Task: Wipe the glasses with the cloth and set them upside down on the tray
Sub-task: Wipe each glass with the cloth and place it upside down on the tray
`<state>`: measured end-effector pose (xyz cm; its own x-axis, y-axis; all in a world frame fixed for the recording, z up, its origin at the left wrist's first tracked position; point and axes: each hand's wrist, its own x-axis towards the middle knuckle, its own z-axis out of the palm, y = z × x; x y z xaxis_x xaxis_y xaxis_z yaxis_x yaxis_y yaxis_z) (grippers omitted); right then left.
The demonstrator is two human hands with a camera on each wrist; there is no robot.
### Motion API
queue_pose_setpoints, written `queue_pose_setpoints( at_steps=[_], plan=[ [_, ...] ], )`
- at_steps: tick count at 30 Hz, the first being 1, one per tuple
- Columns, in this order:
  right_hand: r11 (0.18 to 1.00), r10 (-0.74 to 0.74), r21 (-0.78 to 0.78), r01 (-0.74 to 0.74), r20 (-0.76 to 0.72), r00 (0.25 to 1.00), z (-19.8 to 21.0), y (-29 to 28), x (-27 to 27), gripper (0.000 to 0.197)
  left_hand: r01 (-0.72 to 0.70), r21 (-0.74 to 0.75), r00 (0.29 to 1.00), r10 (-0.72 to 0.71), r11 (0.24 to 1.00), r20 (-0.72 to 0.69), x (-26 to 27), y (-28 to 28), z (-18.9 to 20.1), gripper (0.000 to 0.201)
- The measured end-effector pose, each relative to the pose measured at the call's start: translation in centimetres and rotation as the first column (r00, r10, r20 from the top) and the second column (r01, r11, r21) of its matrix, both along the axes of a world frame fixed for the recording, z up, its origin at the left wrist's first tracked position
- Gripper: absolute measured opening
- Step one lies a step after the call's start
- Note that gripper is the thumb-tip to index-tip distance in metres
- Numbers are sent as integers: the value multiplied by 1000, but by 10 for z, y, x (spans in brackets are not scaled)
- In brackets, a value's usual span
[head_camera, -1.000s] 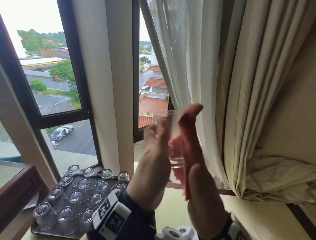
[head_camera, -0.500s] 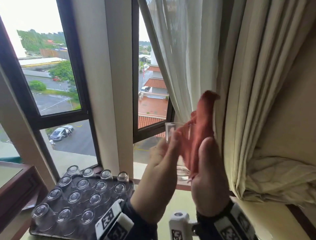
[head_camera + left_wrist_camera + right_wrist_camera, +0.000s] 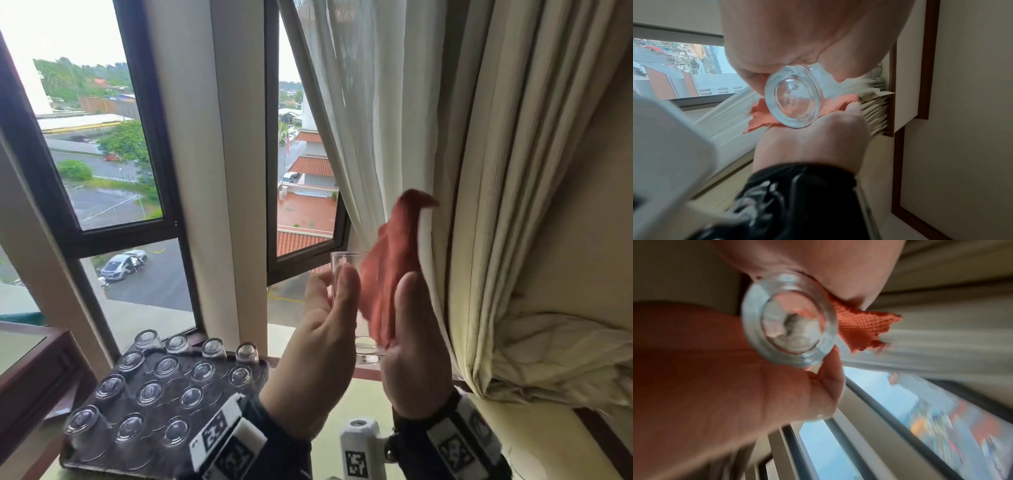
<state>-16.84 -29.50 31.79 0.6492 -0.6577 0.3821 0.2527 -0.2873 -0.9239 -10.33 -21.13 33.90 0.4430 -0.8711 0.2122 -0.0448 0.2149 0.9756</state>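
One clear glass (image 3: 346, 274) is up in the air between both hands, in front of the window and well above the tray (image 3: 239, 370) of upturned glasses at lower left. The left hand (image 3: 318, 346) holds it with fingers curled along its side, mouth up, thick base down. The right hand (image 3: 416, 339) has the red cloth (image 3: 394, 267) pinched against the glass wall, the loose corner sticking up past the rim. I'd judge the glass light but rigid, smooth and easily broken, and slick under bare fingers. The heavy base seen in the wrist views is the safest place to grip; the thin rim is the weakest. The cloth is soft and limp, so it adds friction where it wraps the wall. Turning it over wants a firm hold around the middle
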Motion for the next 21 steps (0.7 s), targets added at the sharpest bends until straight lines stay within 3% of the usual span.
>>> queue_pose_setpoints(
  at_steps=[1, 3, 4, 6, 8, 10, 13, 15, 17, 20, 21],
  plan=[
    [992, 20, -129, -12, 62, 998, 6, 7, 0, 82, -60, -3, 998, 60, 998, -21, 4, -1, 1, 61],
    [892, 47, -451, 28, 154, 987, -2, 17, 0, 58, -159, -3, 983, 158, 987, -95, 21, -5, -6, 62],
    [857, 63, -515, 29, 159, 985, -15, 20, 1, 52, -171, 4, 978, 170, 985, -121, 29, -6, -10, 61],
    [893, 26, -449, 23, 102, 994, -37, 23, -2, 51, -157, -16, 976, 153, 987, -154, 37, -5, -7, 60],
    [957, -53, -284, 57, 23, 998, -46, 22, -3, 77, -130, -45, 978, 120, 990, -172, 35, -2, -3, 54],
    [999, 13, -52, -12, 18, 1000, -41, 10, -2, 97, -96, -74, 983, 83, 993, -163, 26, 0, -5, 51],
    [997, 15, 77, -21, 76, 997, -9, -2, -6, 77, -49, -98, 992, 37, 994, -122, 13, -1, -11, 54],
    [997, -34, 70, 30, 51, 998, 0, -7, -10, 85, -63, -88, 994, 55, 994, -93, 9, -4, -15, 54],
    [999, 19, 32, -21, 60, 998, 2, -2, -11, 95, -52, -65, 993, 45, 996, -110, 8, -6, -13, 56],
    [973, 83, -223, -55, 118, 990, -6, 15, -12, 72, -95, -44, 971, 83, 995, -222, 21, -9, -7, 63],
    [937, 79, -348, -35, 114, 990, -14, 20, -12, 65, -99, -34, 976, 91, 994, -199, 28, -9, -2, 68]
  ],
)
